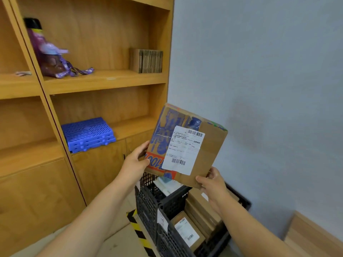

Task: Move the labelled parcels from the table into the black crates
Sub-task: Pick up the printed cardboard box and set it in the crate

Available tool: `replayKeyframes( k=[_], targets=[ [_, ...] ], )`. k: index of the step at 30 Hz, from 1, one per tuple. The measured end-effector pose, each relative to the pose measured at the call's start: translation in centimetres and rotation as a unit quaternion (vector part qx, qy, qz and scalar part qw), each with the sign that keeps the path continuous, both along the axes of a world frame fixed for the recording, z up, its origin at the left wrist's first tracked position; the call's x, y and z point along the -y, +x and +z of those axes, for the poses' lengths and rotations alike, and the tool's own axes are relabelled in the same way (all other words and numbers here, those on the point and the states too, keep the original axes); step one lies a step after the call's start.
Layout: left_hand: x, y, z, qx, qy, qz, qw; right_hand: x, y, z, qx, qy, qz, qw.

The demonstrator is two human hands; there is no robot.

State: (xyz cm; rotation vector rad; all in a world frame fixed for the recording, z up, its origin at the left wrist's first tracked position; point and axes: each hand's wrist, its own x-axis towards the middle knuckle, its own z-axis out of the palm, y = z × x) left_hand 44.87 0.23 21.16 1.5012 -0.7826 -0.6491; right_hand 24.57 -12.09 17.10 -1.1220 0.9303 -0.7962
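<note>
Head view: both hands clamp cardboard parcel (187, 145), left hand (134, 162) at side edge, right hand (213, 184) at lower corner; label faces up, likely for reading, above black crates (148, 203).

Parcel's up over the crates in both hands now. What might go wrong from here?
1. Both hands, left hand and right hand, pinch only the lower corners of the cardboard parcel; it may tip or slip.
2. The near black crate and far black crate already hold parcels, so it may not lie flat.
3. It may catch on the divider between crates.
</note>
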Motion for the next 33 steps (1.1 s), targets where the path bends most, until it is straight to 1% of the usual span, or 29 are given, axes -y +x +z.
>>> replayKeyframes(
  k=[4,10,15,18,25,33],
  targets=[
    [5.3,4.9,-0.1,0.002,0.024,0.005,1.000,5.3,5.2,-0.9,0.008,0.020,-0.006,1.000],
    [12.4,11.0,-0.5,0.006,0.048,-0.004,0.999,12.8,11.2,-1.5,-0.012,0.021,-0.003,1.000],
    [16.5,14.9,-1.8,-0.018,0.064,-0.021,0.998,15.9,14.3,-2.0,-0.021,0.030,0.003,0.999],
    [19.5,17.2,-3.0,-0.037,0.076,-0.034,0.996,17.9,16.0,-2.9,-0.032,0.039,-0.010,0.999],
    [29.3,23.4,-6.2,-0.044,0.124,-0.128,0.983,23.1,20.6,-5.5,-0.078,0.059,-0.094,0.991],
    [39.8,31.0,-10.8,-0.025,0.179,-0.257,0.949,27.0,28.2,-9.1,-0.088,0.130,-0.219,0.963]
  ],
)
